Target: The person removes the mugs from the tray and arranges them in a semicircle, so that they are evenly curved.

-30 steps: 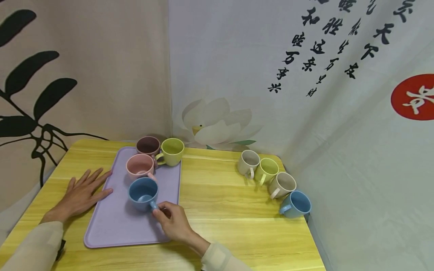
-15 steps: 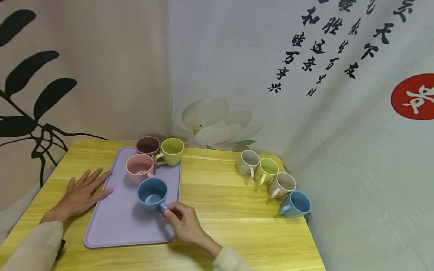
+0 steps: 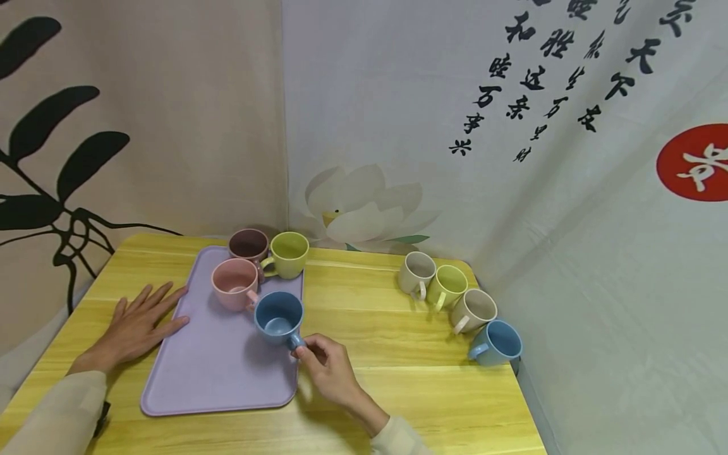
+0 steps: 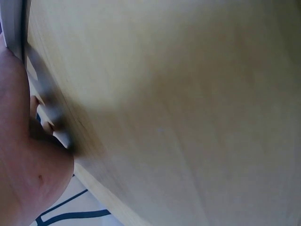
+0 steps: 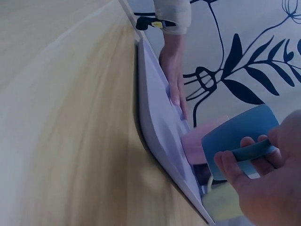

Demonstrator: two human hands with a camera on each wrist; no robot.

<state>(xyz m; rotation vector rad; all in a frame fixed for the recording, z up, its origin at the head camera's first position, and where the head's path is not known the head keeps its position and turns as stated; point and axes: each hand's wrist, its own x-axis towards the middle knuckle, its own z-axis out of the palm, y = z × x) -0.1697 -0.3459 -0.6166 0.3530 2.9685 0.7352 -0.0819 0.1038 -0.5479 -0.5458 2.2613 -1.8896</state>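
A smooth, sky-blue round mug [image 3: 279, 314] is in the person's right hand [image 3: 332, 373], over the right side of a lilac rectangular tray with a raised rim [image 3: 199, 379]. The right hand's grip pinches the blue handle [image 3: 295, 341] between thumb and curled fingers. The mug seems to be off the tray, with its shadow [image 3: 263, 347] lying below.

Just beside it stands a pink round mug [image 3: 234, 284]; whether its handle touches the blue one, I cannot tell. Behind are a dark maroon mug [image 3: 248, 245] and a yellow-green mug [image 3: 290, 256] at the tray's far right corner. The left hand [image 3: 136, 322] lies with fingers spread, thumb and forefinger reaching the tray's left edge.

Well apart, along the right end of the yellow wooden counter [image 3: 364, 385], stand a pale grey mug [image 3: 417, 275], a lime mug [image 3: 447, 285], a beige mug [image 3: 474, 309] and a second blue mug [image 3: 496, 343], right by the edge.

Held by its handle alone, the lifted mug could swivel or tip if the pinch loosens. Too little height might make it catch the pink handle or the tray's rim. A sideways push from the left hand could shift the tray and knock its mugs together. The second blue mug, if bumped outward, could fall.
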